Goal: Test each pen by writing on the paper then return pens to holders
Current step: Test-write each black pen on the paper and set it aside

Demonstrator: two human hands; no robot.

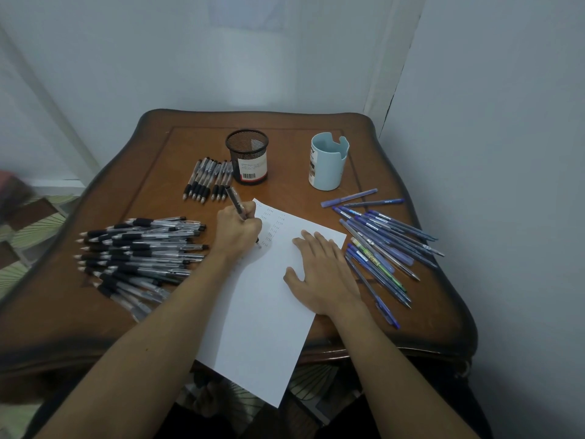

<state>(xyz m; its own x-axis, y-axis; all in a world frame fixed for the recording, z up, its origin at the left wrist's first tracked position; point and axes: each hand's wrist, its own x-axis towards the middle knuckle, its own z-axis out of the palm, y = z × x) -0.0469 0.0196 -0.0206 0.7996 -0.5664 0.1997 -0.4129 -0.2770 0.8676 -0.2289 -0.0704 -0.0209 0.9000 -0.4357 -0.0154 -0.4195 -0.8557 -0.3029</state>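
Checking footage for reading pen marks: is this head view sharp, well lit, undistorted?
Head view: dim, bluish light, no glare; marks on the white paper sheet are too small to read; wide-angle bows the edges of the brown wooden table; left border is smeared.

A dark-edged brown wooden table (411, 312) stands in a pale wall (490, 122) corner.

Gap between mesh holder (248, 158) and blue holder (327, 166) passable; black pens (139, 255), blue pens (380, 245) flank paper (262, 312).
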